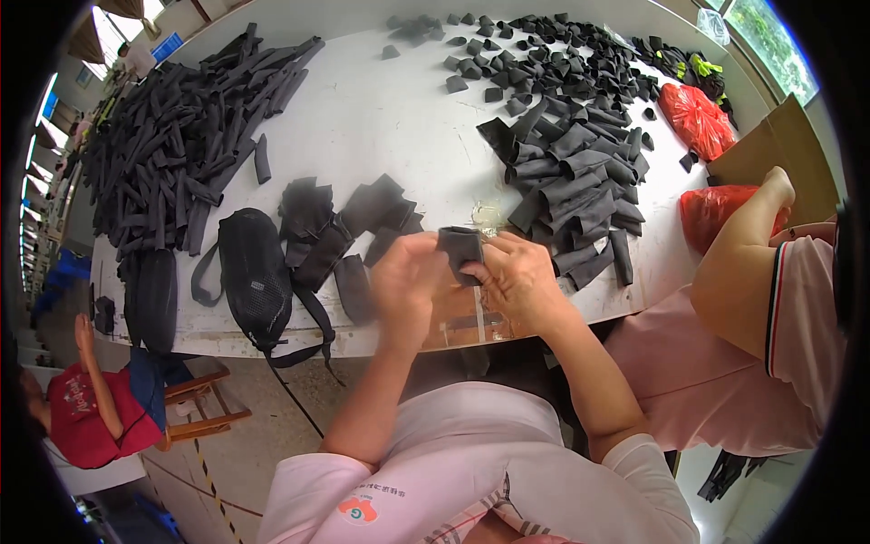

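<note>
The right hand (524,276) grips a rectangular dark-grey fabric piece (459,247) at the white desk's (362,118) near edge; left hand (405,276) blurred alongside, its grip indeterminable.

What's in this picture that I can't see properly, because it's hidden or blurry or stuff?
All in the head view:
The left hand: blurred, so its exact grip is unclear.
The black cloth piece: partly covered by the right hand.
Inside the upper red bag: hidden by its plastic.
The person at right: cut off by the picture's dark round rim.
The far dark clump: too blurry to count its pieces.
</note>
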### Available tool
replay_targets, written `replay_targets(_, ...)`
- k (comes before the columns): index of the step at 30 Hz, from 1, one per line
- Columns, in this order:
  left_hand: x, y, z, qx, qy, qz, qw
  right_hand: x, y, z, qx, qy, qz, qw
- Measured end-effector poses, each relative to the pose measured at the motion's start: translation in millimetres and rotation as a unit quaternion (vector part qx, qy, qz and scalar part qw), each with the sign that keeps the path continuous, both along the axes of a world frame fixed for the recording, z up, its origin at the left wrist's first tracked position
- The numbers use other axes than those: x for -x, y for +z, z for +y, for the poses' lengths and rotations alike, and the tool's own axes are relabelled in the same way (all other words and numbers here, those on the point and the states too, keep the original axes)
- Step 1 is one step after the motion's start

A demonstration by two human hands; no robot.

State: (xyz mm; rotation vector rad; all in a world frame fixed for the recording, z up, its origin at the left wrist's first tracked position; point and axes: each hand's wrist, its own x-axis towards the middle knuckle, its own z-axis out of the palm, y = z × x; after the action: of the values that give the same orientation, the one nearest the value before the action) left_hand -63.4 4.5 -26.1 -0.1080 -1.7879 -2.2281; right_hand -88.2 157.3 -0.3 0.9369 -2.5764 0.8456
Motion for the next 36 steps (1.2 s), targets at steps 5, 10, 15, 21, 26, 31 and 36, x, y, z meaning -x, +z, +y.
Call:
replay_targets(5,12.3,36.1,12.8,-0.205,-0.165,-0.095,0.96,1.3,-5.8,2.0,0.065,0.006,-0.021,0.998)
replay_targets(10,14.0,49.7,12.9,-0.044,-0.192,-0.05,0.979,-2.6,-1.9,11.6,0.1,0.03,-0.033,0.994)
replay_targets(15,16.8,38.5,15.3,0.109,-0.163,-0.088,0.977,-3.9,-27.0,5.8,0.145,0.025,-0.078,0.986)
replay_targets(21,21.2,31.6,15.1,0.283,-0.118,-0.024,0.952,-4.1,-37.0,8.2,0.214,0.04,-0.166,0.962)
replay_targets(26,9.7,38.1,21.3,0.209,-0.093,0.013,0.973,-2.7,-27.8,5.8,0.182,0.038,-0.117,0.975)
replay_targets(31,6.3,46.6,18.9,-0.082,-0.159,0.0,0.984,-6.7,-12.2,2.9,0.12,-0.005,-0.088,0.989)
replay_targets(36,9.7,49.4,7.0,-0.29,-0.102,0.067,0.949,-1.6,13.7,1.9,0.096,0.014,-0.073,0.993)
